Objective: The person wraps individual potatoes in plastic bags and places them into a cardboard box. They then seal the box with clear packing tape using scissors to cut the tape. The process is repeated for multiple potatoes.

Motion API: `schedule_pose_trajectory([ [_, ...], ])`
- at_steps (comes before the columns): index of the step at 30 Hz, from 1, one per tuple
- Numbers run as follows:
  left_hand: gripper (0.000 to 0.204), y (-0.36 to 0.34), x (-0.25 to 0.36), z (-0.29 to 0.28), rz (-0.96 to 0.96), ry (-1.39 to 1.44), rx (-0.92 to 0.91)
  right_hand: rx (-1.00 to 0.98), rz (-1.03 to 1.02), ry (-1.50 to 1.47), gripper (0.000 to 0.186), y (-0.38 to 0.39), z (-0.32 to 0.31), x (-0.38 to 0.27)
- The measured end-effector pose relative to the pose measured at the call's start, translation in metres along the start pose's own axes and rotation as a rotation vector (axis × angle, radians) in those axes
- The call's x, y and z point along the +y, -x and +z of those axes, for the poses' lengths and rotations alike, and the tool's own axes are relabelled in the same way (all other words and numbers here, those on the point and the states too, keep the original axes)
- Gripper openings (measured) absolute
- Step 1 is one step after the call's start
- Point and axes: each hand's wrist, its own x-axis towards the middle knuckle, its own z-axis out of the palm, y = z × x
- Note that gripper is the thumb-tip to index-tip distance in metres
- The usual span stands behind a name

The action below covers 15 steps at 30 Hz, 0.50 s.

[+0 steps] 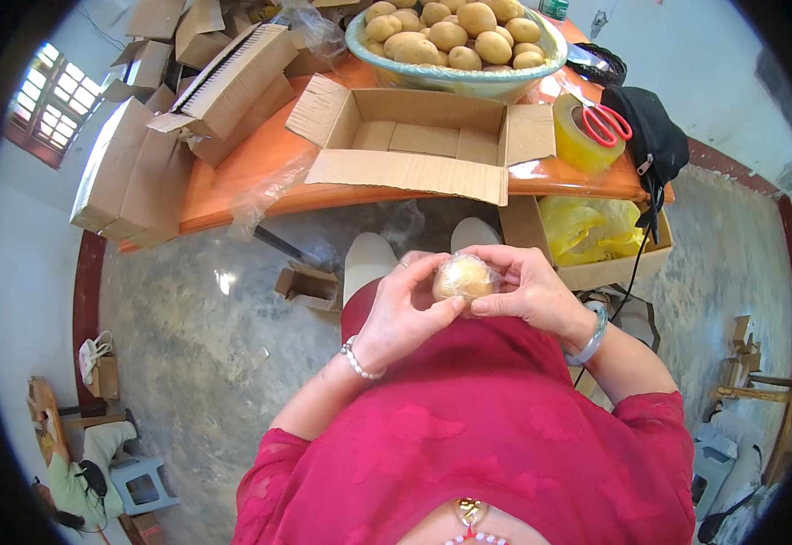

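Between my two hands, above my lap, is a potato (pixel 465 278) covered in clear plastic film. My left hand (pixel 411 292) grips its left side, the thumb pressed along the lower edge. On the other side, the fingers and thumb of my right hand (pixel 532 289) close round it. An open cardboard box (pixel 405 168) lies on the orange table (pixel 259 173) in front of me, its flaps spread. Behind the box stands a wide pale-green basin (pixel 546 73) heaped with potatoes (pixel 448 34).
A roll of yellow tape (pixel 577 150) with red-handled scissors (pixel 607 124) and a black bag (pixel 641 136) lie at the table's right. Cardboard boxes (pixel 232 82) pile up at left. Under the table's right end, a carton (pixel 627 269) holds yellow plastic bags (pixel 587 227). A person (pixel 87 490) sits lower left.
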Motion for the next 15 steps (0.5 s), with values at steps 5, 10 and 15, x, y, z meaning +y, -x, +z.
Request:
schedule_pose_trajectory([
  [5,0.057,0.006,0.042,-0.003,0.063,-0.096,0.075,0.059,-0.202,0.061,0.059,0.001,0.013,-0.021],
  [10,0.051,0.008,0.049,-0.012,0.153,0.389,0.047,-0.050,-0.273,0.386,0.061,-0.015,0.022,-0.058],
  [15,0.050,0.001,0.066,-0.020,0.259,0.272,0.143,-0.130,-0.270,0.470,0.058,-0.032,0.030,-0.083],
])
